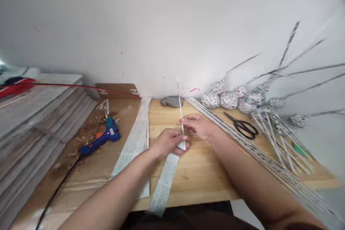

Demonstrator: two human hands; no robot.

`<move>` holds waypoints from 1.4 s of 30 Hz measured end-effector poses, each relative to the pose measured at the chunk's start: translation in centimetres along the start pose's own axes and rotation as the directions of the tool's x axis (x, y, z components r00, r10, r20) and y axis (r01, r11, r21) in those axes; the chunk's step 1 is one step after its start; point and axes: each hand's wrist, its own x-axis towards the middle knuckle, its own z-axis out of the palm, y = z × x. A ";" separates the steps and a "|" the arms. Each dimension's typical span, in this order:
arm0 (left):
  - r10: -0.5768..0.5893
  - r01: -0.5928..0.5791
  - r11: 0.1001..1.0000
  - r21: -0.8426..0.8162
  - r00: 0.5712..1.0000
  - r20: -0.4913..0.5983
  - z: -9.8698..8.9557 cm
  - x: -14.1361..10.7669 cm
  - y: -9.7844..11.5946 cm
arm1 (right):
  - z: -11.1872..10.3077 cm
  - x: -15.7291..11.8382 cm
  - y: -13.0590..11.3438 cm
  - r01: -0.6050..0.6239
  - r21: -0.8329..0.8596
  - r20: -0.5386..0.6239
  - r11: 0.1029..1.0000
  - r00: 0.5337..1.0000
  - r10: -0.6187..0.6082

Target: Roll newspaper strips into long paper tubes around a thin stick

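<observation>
From the wooden table's (199, 181) front edge, the printed paper strip (165, 182) runs to my left hand (170, 142), which pinches it with a thin rolled-paper tube's (180, 109) lower end, my right hand (198, 125) gripping the tube higher, the grey lump (169, 101) lying at the back edge.

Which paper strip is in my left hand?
The loose paper strip running from your left hand back toward you; the other strips lie stacked to its left.
</observation>
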 end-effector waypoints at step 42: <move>-0.018 0.018 1.000 -0.002 0.998 0.053 0.4 -0.7 0.6 | 0.1 -0.6 -0.7 0.027 0.019 -0.005 0.999 1.000 -0.027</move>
